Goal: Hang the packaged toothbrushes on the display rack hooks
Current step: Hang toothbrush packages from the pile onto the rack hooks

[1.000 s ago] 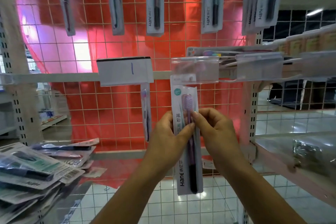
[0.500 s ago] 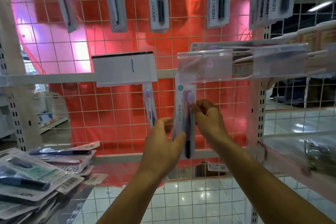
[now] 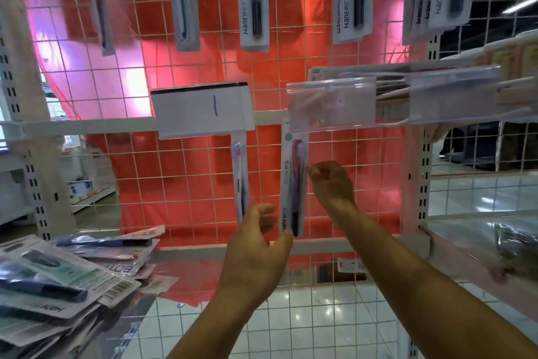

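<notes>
A packaged purple toothbrush (image 3: 292, 184) hangs upright on the wire-grid rack (image 3: 186, 172), its top hidden behind a clear label holder (image 3: 332, 105). My right hand (image 3: 332, 184) has its fingers curled and pinches the pack's right edge near the brush head. My left hand (image 3: 256, 245) is just below and to the left, fingers loosely bent and off the pack, thumb tip by its bottom corner. Another hung pack (image 3: 240, 178) sits to the left under a white card (image 3: 203, 108).
A loose pile of packaged toothbrushes (image 3: 58, 286) lies at lower left. Several packs (image 3: 253, 0) hang along the top row. More clear label holders (image 3: 454, 96) stick out at right. A shelf on the right carries a crinkled bag (image 3: 515, 245).
The pack went up and back from in front of me to under the clear label holder. My left hand let go of its left edge and dropped lower.
</notes>
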Demonstrator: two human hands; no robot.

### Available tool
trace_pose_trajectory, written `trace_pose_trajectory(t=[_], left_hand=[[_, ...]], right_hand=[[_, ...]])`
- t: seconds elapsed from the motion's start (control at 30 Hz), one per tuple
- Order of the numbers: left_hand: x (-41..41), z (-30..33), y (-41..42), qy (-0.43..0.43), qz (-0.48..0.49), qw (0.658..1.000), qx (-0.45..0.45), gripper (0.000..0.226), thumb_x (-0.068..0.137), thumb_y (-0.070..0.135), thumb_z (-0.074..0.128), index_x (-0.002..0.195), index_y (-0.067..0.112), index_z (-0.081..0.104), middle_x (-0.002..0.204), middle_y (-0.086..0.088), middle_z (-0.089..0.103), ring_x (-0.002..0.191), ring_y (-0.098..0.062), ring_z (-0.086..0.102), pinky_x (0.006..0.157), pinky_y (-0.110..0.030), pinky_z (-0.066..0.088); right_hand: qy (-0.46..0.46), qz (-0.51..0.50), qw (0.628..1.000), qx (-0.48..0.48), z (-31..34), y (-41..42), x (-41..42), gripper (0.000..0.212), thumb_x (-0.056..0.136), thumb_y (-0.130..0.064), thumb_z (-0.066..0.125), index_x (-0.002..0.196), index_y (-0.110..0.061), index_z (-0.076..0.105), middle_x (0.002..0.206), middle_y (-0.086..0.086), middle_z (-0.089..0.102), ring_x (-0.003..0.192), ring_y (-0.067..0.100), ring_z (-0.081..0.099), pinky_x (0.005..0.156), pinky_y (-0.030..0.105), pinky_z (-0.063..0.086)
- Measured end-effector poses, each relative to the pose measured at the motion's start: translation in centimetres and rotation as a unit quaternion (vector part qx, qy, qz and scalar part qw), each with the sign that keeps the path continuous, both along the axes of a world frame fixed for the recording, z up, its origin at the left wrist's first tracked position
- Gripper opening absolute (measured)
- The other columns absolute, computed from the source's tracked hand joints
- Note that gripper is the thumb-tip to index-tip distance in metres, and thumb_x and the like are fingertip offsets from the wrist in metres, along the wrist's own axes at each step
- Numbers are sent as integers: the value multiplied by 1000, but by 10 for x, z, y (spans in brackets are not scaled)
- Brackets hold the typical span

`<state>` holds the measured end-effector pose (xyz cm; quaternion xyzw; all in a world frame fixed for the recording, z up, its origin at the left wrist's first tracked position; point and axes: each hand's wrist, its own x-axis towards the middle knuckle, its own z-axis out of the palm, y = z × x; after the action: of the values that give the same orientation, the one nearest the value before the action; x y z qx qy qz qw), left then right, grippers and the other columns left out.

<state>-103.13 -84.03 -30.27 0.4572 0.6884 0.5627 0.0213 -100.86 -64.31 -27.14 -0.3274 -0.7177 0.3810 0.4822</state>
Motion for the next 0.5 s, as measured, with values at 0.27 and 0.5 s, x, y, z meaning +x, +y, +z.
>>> trace_pose_trajectory(t=[0.27, 0.5], left_hand=[[8, 9, 1, -37, -11, 999, -23, 34, 90, 26, 62, 121, 28, 49, 112, 14, 57, 106, -3, 55, 88, -18, 42], [29, 41, 1, -116, 18, 990, -78, 24, 89, 21, 64, 109, 30, 55, 98, 16, 63, 90, 5, 60, 67, -3, 42]], right_hand=[[-24, 14, 999, 24, -19, -54, 47, 7, 97, -20, 49, 96, -14, 53, 84, -7, 56, 71, 0, 52, 54, 10, 38], [14, 56, 994, -89, 7, -114, 76, 8, 94, -25, 56, 95, -20, 63, 80, -6, 68, 77, 6, 65, 66, 14, 51]])
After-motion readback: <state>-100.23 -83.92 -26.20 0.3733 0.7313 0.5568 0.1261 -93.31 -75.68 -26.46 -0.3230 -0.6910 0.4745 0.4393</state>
